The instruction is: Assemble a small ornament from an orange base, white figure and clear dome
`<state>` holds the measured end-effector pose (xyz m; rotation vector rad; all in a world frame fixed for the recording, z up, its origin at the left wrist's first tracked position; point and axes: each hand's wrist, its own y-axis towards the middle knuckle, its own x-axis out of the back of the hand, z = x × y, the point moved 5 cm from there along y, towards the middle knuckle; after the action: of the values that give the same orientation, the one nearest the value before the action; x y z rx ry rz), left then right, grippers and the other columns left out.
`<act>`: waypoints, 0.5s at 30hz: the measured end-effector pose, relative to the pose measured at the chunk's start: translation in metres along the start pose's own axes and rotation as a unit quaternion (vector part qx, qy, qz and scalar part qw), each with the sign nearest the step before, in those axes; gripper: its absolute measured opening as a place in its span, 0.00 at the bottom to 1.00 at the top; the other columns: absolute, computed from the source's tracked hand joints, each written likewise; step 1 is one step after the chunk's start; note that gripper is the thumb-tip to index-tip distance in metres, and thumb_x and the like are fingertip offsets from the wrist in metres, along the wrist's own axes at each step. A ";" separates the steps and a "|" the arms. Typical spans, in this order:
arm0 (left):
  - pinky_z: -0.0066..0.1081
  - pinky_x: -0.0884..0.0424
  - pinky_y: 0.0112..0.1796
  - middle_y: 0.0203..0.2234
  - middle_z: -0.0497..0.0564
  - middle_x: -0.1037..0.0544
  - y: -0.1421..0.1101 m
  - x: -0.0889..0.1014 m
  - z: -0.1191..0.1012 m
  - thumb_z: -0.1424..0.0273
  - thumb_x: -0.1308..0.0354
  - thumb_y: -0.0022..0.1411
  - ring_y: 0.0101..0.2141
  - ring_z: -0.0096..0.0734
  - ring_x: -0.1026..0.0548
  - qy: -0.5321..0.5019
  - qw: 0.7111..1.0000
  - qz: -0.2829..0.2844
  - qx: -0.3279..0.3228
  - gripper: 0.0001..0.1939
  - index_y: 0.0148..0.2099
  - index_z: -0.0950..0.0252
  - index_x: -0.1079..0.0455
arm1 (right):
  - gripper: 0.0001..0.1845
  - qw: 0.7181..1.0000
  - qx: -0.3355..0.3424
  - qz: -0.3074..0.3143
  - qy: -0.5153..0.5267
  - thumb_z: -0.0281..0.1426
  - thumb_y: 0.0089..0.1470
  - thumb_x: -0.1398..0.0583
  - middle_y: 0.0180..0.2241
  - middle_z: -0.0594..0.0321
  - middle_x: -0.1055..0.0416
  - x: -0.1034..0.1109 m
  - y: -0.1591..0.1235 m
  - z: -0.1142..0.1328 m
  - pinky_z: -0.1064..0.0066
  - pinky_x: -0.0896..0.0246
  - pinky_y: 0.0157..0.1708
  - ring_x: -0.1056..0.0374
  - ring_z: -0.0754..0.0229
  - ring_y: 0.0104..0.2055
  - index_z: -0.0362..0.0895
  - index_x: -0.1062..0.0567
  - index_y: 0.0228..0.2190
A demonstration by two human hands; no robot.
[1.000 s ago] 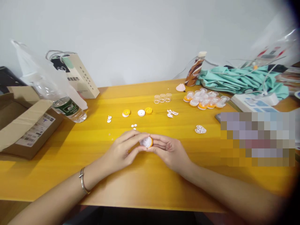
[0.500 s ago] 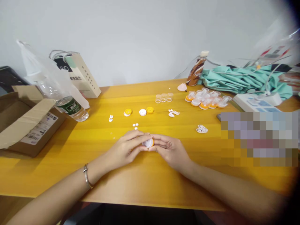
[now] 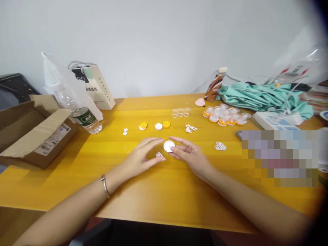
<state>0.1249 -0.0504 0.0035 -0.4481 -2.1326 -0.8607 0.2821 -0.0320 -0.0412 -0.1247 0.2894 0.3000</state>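
Observation:
A round white plastic disc (image 3: 168, 146) with a raised rim is pinched between the thumb and fingers of my right hand (image 3: 192, 158), its face turned toward me. My left hand (image 3: 141, 158) is just to the left of the disc, thumb and fingers apart, holding nothing. Beneath its thumb tip lies a small white perforated piece (image 3: 159, 155) on the table; whether the thumb touches it I cannot tell. Beyond the hands are a white disc (image 3: 158, 126), a yellow disc (image 3: 166, 124) and a yellow disc on a white one (image 3: 142, 125).
Clear cups (image 3: 181, 112), an orange-and-clear cluster (image 3: 225, 115) and white perforated pieces (image 3: 220, 146) are on the table (image 3: 143, 194). A cardboard box (image 3: 55, 140) and tilted water bottle (image 3: 87, 119) stand left. At right are a brown bottle (image 3: 215, 85) and green cloth (image 3: 261, 97).
My left hand has let go of the white and orange round piece and opened. My right hand keeps it, now showing its white face. A perforated piece now shows below. The view has shifted slightly.

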 end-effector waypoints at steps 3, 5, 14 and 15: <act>0.42 0.38 0.51 0.48 0.55 0.33 0.000 -0.001 0.006 0.63 0.45 0.57 0.51 0.36 0.36 0.008 0.997 0.075 0.011 0.23 0.54 0.60 0.39 | 0.20 0.999 -0.010 -0.039 -0.002 0.32 0.43 0.35 0.34 0.62 0.23 0.011 0.005 0.003 0.66 0.34 0.46 0.27 0.62 0.36 0.46 0.27 0.41; 0.40 0.38 0.51 0.47 0.55 0.32 -0.001 -0.006 0.009 0.66 0.46 0.59 0.49 0.35 0.35 0.015 0.992 0.125 0.002 0.20 0.54 0.61 0.38 | 0.19 0.999 -0.024 -0.044 -0.012 0.32 0.43 0.35 0.34 0.61 0.23 0.015 0.008 0.002 0.66 0.32 0.44 0.26 0.62 0.35 0.46 0.27 0.41; 0.30 0.32 0.38 0.34 0.51 0.27 0.000 -0.003 0.014 0.69 0.47 0.60 0.35 0.27 0.30 -0.036 0.998 0.037 0.042 0.10 0.43 0.65 0.33 | 0.20 0.996 0.026 -0.007 -0.081 0.32 0.42 0.35 0.38 0.61 0.24 0.008 0.007 0.001 0.63 0.33 0.45 0.27 0.60 0.37 0.47 0.26 0.41; 0.30 0.32 0.37 0.33 0.51 0.28 0.000 0.000 0.013 0.68 0.46 0.59 0.34 0.27 0.30 -0.046 0.998 0.003 0.043 0.10 0.44 0.65 0.33 | 0.19 0.994 0.040 -0.006 -0.097 0.32 0.42 0.35 0.38 0.62 0.24 0.007 0.006 0.002 0.62 0.34 0.46 0.27 0.60 0.38 0.47 0.25 0.41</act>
<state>0.1176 -0.0414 -0.0023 -0.4561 -2.2413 -0.7559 0.2867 -0.0245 -0.0421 -0.0186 0.1076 0.2864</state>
